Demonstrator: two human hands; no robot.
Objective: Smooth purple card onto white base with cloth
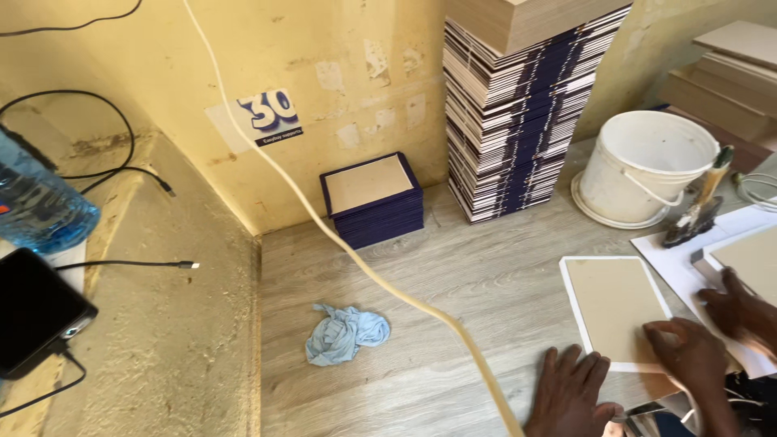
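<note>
Pressing a white-edged board (613, 307) flat on the wooden worktop (453, 275).
The right hand (688, 352) lies open on the board's near corner; the left hand (571, 392) rests spread just beside it. Another person's hand (740, 307) touches nearby sheets; a white bucket (647, 166) stands beyond.

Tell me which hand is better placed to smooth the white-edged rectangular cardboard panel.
Right. The right hand rests on a corner of the white-edged rectangular cardboard panel; the left hand lies flat on the grey wood-look floor beside it.
</note>
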